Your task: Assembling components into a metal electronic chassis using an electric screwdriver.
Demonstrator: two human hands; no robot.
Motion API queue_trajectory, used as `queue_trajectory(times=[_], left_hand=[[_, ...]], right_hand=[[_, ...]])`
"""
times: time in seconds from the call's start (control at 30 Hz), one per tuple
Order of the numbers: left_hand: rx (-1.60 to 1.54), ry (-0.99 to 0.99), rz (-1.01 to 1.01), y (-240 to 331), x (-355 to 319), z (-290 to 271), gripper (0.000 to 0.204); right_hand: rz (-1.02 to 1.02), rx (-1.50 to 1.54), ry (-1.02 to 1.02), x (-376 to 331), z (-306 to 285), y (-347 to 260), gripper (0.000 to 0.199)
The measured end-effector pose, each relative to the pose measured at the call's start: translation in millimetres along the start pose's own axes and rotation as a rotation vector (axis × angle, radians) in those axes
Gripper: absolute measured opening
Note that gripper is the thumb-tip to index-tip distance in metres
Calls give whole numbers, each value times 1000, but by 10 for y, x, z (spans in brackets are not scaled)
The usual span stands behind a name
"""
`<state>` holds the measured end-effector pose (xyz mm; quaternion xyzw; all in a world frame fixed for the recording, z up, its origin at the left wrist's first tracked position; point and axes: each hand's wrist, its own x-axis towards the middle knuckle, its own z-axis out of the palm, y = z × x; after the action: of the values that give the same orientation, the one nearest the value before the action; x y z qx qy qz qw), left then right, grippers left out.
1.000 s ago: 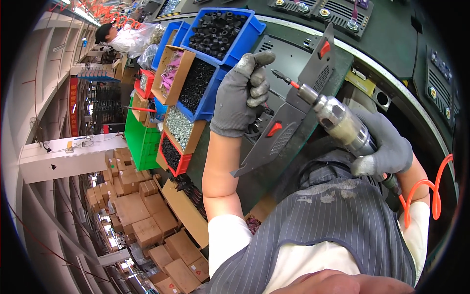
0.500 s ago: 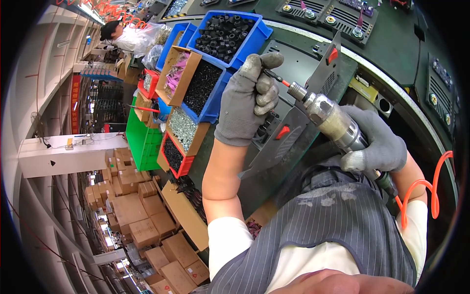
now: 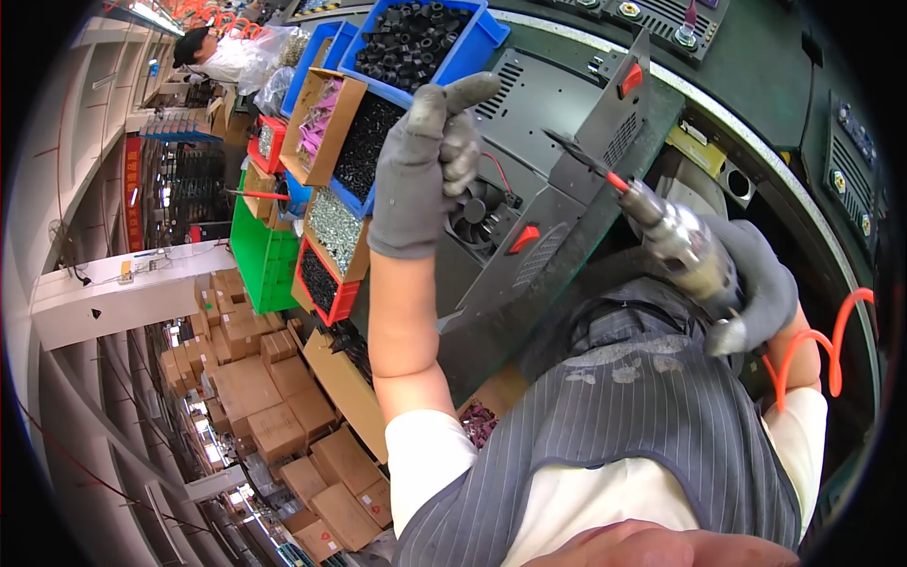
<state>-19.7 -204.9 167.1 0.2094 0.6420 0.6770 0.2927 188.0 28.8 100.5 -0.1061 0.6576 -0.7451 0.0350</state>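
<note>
Right hand (image 3: 763, 283) grips a pneumatic screwdriver (image 3: 682, 244); left hand (image 3: 420, 161) fingers curled, can't tell if empty. Probably between screws, so bit (image 3: 593, 164) needs lining up.

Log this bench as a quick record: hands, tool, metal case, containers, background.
Left hand: gloved, partly curled; cannot tell whether it holds anything
Right hand: gloved, gripping a power screwdriver
Screwdriver bit: pointing toward the picture's upper left
Metal case: gray, with two red switches and a black fan
Containers: blue bin of black parts, cardboard box of pink pieces, green crate
Background: another person in white, stacked cartons
</note>
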Motion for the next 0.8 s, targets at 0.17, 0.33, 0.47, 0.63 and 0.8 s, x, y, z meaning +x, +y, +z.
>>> queue_trajectory(times=[0.17, 0.33, 0.47, 0.63, 0.8], left_hand=[[570, -88, -14, -413, 155, 70, 45], [672, -256, -76, -801, 273, 108, 32], [591, -430, -201, -1336, 492, -262, 25], [655, -613, 49, -1428, 581, -429, 23], [573, -600, 38, -1513, 563, -485, 23]], right_hand=[[300, -20, 66, -443, -77, 323, 83], [470, 22, 123, -415, -80, 712, 71], [450, -51, 69, -333, -96, 761, 68], [571, 0, 3, -305, -148, 749, 80], [497, 60, 41, -326, -134, 829, 74]])
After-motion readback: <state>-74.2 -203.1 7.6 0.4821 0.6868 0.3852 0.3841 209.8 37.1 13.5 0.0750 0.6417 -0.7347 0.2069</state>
